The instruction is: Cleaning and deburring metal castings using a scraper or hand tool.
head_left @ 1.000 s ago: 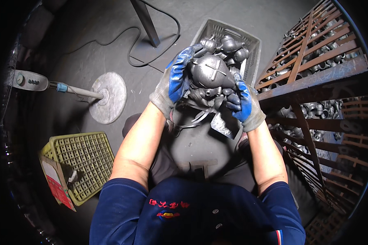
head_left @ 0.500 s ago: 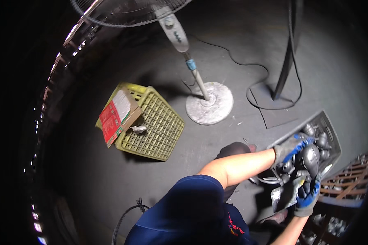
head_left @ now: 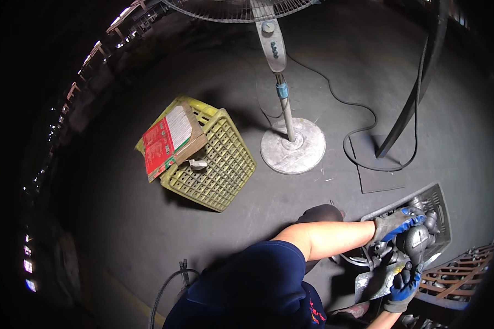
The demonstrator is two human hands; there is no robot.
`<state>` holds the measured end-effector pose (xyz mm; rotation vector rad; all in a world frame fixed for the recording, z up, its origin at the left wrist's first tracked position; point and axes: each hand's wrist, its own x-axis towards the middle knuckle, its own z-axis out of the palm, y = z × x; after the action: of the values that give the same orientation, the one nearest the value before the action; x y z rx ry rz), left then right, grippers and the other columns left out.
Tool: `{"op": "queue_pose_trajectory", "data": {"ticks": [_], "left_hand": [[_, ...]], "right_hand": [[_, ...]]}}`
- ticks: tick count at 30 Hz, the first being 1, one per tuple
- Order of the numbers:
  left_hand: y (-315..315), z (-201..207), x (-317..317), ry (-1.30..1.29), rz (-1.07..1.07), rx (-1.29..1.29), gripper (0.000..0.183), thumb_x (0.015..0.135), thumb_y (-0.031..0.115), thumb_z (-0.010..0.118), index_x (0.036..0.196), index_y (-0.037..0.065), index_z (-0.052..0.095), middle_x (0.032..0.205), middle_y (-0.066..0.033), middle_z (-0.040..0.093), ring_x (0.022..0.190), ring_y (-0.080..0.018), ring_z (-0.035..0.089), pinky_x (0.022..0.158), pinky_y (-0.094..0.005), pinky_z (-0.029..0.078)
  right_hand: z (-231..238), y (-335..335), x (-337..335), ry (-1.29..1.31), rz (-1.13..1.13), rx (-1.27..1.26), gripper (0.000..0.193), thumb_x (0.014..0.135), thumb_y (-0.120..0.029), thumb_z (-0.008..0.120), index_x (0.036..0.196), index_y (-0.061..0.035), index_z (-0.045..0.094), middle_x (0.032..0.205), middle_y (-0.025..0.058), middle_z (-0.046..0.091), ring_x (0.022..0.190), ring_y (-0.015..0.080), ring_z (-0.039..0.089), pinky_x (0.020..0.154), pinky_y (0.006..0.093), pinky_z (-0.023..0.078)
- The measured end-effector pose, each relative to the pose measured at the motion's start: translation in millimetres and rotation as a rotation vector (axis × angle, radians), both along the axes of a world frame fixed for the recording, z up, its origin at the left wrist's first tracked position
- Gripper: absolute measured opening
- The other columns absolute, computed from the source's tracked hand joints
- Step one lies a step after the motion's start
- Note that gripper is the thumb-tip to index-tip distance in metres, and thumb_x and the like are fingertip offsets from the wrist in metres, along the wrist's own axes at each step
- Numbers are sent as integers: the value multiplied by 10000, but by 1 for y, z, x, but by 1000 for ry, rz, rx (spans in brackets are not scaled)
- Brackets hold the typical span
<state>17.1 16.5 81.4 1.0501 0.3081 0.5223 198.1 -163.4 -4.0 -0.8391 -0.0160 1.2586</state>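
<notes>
Both of my hands wear grey gloves with blue palms and fingers. My left hand [head_left: 399, 225] curls over the upper side of a large, rounded dark grey metal casting [head_left: 416, 240] at the grey plastic crate [head_left: 447, 214]. Below it, my right hand [head_left: 404, 290] is closed around a smaller dark metal piece [head_left: 403, 275], close to the casting's lower end. Whether the two pieces are joined, I cannot tell. A silvery sheet-like surface [head_left: 370, 284] lies beside my right hand. More grey castings [head_left: 429, 218] fill the crate.
A rusty slatted bin [head_left: 450, 282] holding metal parts stands at lower right. A pedestal fan's round base [head_left: 292, 151] is ahead, with a yellow basket [head_left: 225, 175] bearing a red-and-white carton [head_left: 167, 140] to its left. A dark post [head_left: 409, 112] carries a looping cable.
The whole view has shifted, so the crate, hands and post sit lower in it. Both hands keep nearly the same hold by the casting, with the right hand slightly nearer the silvery sheet.
</notes>
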Motion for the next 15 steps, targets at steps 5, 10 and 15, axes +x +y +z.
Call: {"op": "queue_pose_trajectory", "data": {"ticks": [5, 10, 15], "left_hand": [[-10, 2, -5, -35, -26, 134, 474, 933, 382, 493, 1288, 69, 463, 1252, -101, 473, 1194, -202, 420, 1041, -326, 300], [-10, -31, 23, -269, -16, -229, 368, 935, 428, 471, 1098, 115, 576, 931, -72, 625, 893, -160, 615, 766, -280, 501], [34, -67, 13, 26, -17, -377, 456, 901, 422, 521, 1242, 120, 503, 1206, -57, 543, 1144, -186, 509, 986, -360, 410]], "right_hand": [[12, -7, -3, -99, 35, -12, 248, 953, -261, 432, 991, -47, 551, 561, -44, 347, 399, 55, 246, 363, 195, 236], [56, 0, -42, -58, -40, -196, 343, 969, -170, 322, 1214, -14, 504, 648, -30, 488, 439, 31, 319, 373, 183, 260], [18, 16, -32, 28, 24, -20, 146, 914, -130, 487, 1048, -95, 536, 744, -25, 498, 555, 69, 457, 414, 183, 344]]}}
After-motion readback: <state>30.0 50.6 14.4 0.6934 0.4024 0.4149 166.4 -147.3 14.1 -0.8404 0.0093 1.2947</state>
